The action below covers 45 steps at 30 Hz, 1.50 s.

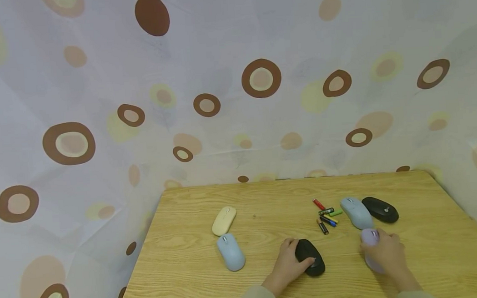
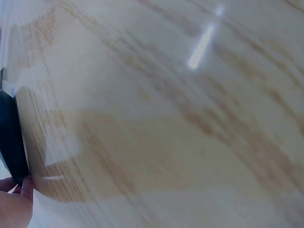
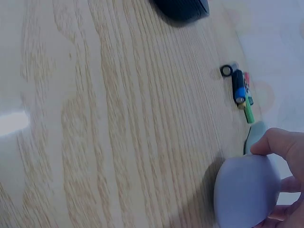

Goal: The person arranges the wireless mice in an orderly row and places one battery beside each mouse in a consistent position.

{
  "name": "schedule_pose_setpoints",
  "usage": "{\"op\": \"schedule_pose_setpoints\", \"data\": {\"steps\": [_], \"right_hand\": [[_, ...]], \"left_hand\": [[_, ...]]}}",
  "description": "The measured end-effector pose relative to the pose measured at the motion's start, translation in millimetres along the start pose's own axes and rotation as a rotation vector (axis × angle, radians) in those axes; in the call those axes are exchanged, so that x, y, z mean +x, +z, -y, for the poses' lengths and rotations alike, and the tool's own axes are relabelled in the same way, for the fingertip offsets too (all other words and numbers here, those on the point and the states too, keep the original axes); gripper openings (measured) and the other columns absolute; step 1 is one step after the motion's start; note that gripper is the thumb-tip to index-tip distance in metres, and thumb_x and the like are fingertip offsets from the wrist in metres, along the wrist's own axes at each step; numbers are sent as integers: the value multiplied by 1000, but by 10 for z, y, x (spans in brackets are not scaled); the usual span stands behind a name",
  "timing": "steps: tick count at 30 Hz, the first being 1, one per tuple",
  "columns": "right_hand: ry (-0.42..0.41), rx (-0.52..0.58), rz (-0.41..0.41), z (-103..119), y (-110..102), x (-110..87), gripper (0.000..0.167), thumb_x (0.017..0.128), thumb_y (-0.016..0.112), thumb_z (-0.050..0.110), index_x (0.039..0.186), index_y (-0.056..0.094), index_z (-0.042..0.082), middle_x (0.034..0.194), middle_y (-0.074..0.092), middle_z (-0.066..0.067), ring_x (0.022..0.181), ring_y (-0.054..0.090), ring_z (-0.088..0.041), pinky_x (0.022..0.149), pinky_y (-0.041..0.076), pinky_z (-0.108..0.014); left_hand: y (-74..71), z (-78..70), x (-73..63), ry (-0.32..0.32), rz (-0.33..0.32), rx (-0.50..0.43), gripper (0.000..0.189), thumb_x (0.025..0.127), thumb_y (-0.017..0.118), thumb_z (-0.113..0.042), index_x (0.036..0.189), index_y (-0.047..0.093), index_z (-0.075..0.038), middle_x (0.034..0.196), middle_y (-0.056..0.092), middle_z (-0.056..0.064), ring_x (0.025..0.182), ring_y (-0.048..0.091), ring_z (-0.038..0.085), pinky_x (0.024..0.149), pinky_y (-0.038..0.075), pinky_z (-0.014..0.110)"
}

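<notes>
My left hand (image 1: 288,263) grips a black computer mouse (image 1: 306,249) at the front middle of the table, its thumb on the near end. In the left wrist view the fingertips pinch the dark edge of that black mouse (image 2: 12,137). On the right, my right hand (image 1: 386,252) holds a lavender mouse (image 1: 369,236) by its sides, with part of it hidden under the fingers. The right wrist view shows the lavender mouse (image 3: 247,190) with the thumb on one side and fingers on the other. Just beyond it lies a light blue mouse (image 1: 357,213).
Another black mouse (image 1: 380,209) lies beside the light blue one. Several loose batteries (image 1: 328,217) are scattered left of them. At the left are a cream mouse (image 1: 224,220) and a second light blue mouse (image 1: 230,253). A dotted sheet (image 1: 226,77) hangs behind the wooden table (image 1: 181,280).
</notes>
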State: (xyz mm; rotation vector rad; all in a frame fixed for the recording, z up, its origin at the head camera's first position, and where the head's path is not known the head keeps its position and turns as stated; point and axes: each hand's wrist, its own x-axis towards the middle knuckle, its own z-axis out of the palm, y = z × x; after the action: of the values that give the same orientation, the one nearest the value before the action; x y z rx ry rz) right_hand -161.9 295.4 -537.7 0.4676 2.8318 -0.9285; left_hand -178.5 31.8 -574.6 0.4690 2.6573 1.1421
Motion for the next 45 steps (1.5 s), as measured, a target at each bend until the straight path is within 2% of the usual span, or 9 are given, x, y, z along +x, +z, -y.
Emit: {"op": "schedule_pose_setpoints", "data": {"steps": [9, 19, 23, 28, 35, 40, 45], "right_hand": [[30, -33, 38, -196, -48, 49, 81, 81, 59, 34, 127, 23, -22, 107, 28, -45, 96, 35, -62, 73, 41, -60], [34, -35, 56, -229, -50, 47, 83, 80, 59, 37, 127, 22, -21, 108, 27, -45, 97, 36, -61, 73, 41, -60], [34, -31, 63, -222, -49, 32, 81, 81, 58, 36, 127, 21, -20, 108, 26, -45, 96, 35, -61, 74, 41, -60], [30, -26, 68, -214, -52, 13, 79, 82, 57, 34, 127, 21, -20, 108, 25, -45, 96, 34, -61, 73, 42, -61], [16, -11, 69, -209, -58, -8, 80, 82, 57, 33, 128, 19, -20, 108, 24, -45, 96, 34, -62, 73, 42, -61], [20, -9, 63, -214, -46, -4, 80, 81, 57, 33, 128, 19, -20, 109, 24, -45, 97, 33, -62, 72, 42, -61], [26, -6, 44, -213, -37, -4, 80, 80, 59, 32, 128, 20, -19, 110, 24, -44, 97, 33, -62, 72, 42, -61]], "left_hand": [[25, 20, 6, 4, -3, 8, 69, 82, 63, -45, 133, 44, -2, 131, 41, 10, 121, 41, 25, 96, 40, 35], [40, 24, 23, 11, -7, 5, 68, 82, 64, -44, 132, 44, -1, 130, 42, 11, 121, 42, 25, 97, 40, 34], [33, 15, 21, 2, -5, 10, 68, 82, 65, -43, 131, 45, -1, 130, 42, 10, 121, 42, 25, 96, 40, 35], [15, -38, 42, -46, 8, 34, 66, 81, 65, -42, 130, 47, -3, 130, 42, 10, 121, 42, 25, 95, 41, 35], [-21, -192, 63, -104, 24, 122, 66, 79, 67, -40, 128, 48, -1, 125, 44, 13, 118, 43, 27, 90, 44, 32], [22, -278, 67, -152, 13, 226, 78, 76, 65, -53, 130, 46, 0, 123, 44, 14, 115, 43, 27, 89, 44, 32], [96, -323, 79, -182, 5, 364, 92, 67, 66, -65, 130, 44, -1, 121, 44, 14, 112, 43, 26, 91, 42, 30]]}}
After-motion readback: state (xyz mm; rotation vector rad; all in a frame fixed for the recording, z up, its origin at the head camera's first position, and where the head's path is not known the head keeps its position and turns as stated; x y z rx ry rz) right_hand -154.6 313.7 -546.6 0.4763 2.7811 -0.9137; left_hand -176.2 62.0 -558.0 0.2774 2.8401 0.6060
